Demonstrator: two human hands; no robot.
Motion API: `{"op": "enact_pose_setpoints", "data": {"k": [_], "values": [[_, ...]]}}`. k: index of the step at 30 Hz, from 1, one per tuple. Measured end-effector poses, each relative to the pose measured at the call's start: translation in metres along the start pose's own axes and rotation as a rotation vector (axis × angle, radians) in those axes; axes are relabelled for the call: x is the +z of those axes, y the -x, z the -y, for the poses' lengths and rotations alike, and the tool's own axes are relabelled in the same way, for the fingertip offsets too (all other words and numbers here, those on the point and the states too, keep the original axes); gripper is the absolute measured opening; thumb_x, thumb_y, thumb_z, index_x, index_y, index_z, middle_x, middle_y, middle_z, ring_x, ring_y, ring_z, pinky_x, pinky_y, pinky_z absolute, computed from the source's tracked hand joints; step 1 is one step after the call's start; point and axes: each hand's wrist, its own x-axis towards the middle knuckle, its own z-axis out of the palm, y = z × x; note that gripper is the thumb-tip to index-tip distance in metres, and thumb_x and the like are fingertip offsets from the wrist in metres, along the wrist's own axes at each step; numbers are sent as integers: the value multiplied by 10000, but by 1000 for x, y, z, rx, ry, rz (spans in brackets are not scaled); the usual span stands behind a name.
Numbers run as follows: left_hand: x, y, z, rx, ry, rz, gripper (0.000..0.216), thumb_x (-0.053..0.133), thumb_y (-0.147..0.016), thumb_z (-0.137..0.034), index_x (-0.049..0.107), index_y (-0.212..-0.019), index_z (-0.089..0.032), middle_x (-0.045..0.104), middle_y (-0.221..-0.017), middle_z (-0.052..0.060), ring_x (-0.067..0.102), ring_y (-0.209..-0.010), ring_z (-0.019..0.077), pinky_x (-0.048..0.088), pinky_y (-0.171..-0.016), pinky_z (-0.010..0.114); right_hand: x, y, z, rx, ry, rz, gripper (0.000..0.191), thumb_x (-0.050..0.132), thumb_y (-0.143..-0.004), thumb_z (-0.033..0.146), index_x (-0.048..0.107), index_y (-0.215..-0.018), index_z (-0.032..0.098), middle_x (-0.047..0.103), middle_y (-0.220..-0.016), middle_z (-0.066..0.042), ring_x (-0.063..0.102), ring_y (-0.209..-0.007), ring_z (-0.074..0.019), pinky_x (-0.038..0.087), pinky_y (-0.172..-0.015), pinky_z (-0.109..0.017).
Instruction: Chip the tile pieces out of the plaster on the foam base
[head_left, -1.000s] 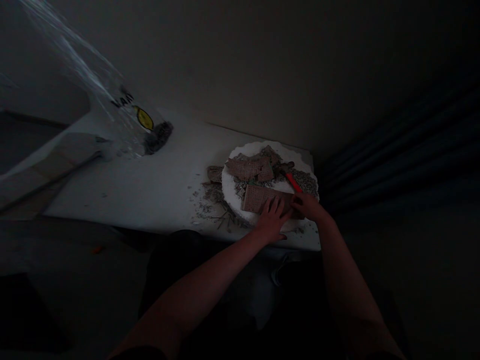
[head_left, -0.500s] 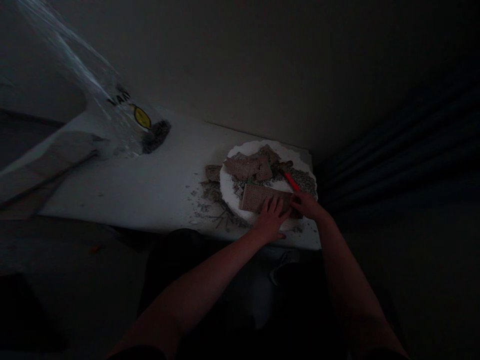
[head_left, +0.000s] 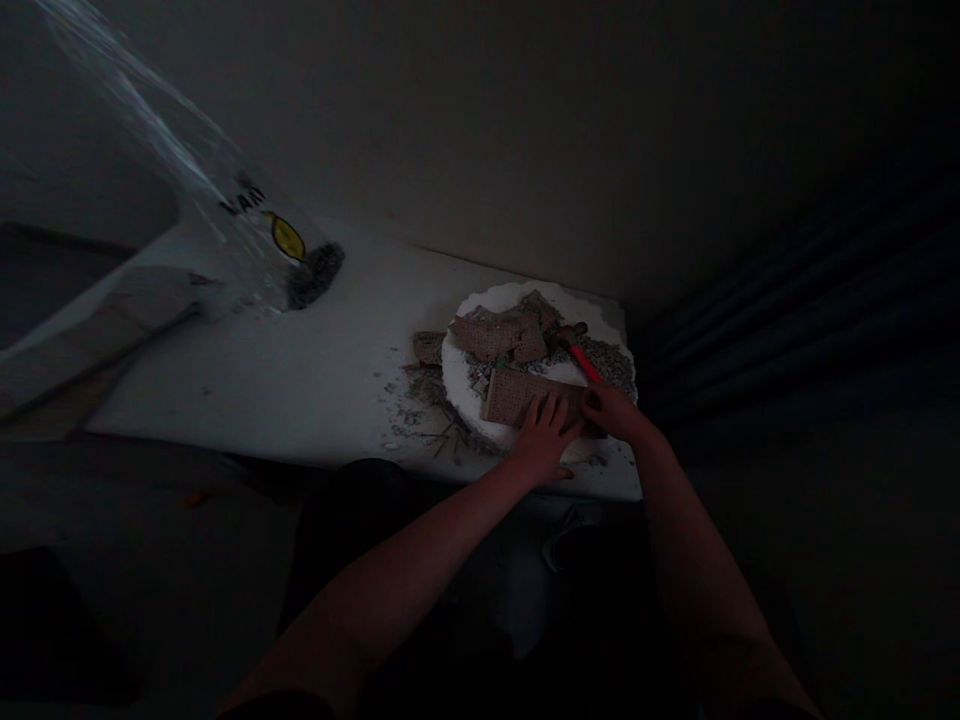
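My left hand [head_left: 542, 441] lies flat with fingers spread on a brown perforated slab [head_left: 517, 394] that rests on a round white foam disc [head_left: 458, 372]. My right hand [head_left: 613, 412] is closed around the red handle of a small hammer [head_left: 579, 354], whose head lies further back on the disc. More broken perforated pieces [head_left: 501, 334] and grey rubble cover the disc behind the slab.
The disc sits at the right end of a white table [head_left: 300, 370] set against a wall. Crumbs and a loose fragment [head_left: 428, 347] lie left of the disc. A clear plastic bag [head_left: 247, 250] with a yellow label and dark grit lies at the back left. Dark curtains hang at the right.
Both hands have stayed in place on the slab and the hammer; only the view has shifted slightly.
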Motion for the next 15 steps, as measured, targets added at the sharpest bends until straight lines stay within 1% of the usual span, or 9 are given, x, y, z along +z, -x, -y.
{"op": "enact_pose_setpoints", "data": {"k": [4,7,9,11,15], "values": [[3,0,1,4,1,-15,1043,723,-641,-662,294,-1503,-259,203,-1599,185,119,-1478,396,65,-1175,582,0,6,-1,-93,76,-16,102,561,-848,181,636,-912,158,630,-1042,-113,606,-934,-204,463,-844,-320],[3,0,1,3,0,-14,1019,720,-645,-661,326,-1490,-252,194,-1603,183,125,-1475,400,55,-1177,581,1,7,1,-132,177,-24,124,525,-858,170,631,-920,151,561,-1222,-158,605,-947,-221,475,-830,-343],[2,0,0,1,8,-6,1008,717,-649,-659,334,-1487,-249,199,-1602,179,129,-1474,399,54,-1177,582,2,5,2,-162,189,-43,124,518,-851,160,617,-925,147,512,-1289,-172,604,-943,-219,480,-808,-337],[0,-1,0,-5,18,4,1000,717,-651,-657,340,-1483,-250,216,-1598,175,136,-1472,400,57,-1176,583,2,3,2,-187,169,-48,101,530,-832,150,599,-905,151,512,-1267,-168,598,-932,-215,482,-794,-329],[-4,-1,-1,-14,28,9,980,722,-651,-648,358,-1473,-258,239,-1590,174,153,-1468,401,60,-1174,586,-4,2,0,-218,107,-59,79,555,-791,149,573,-866,167,542,-1120,-130,584,-862,-200,483,-757,-325]]}}
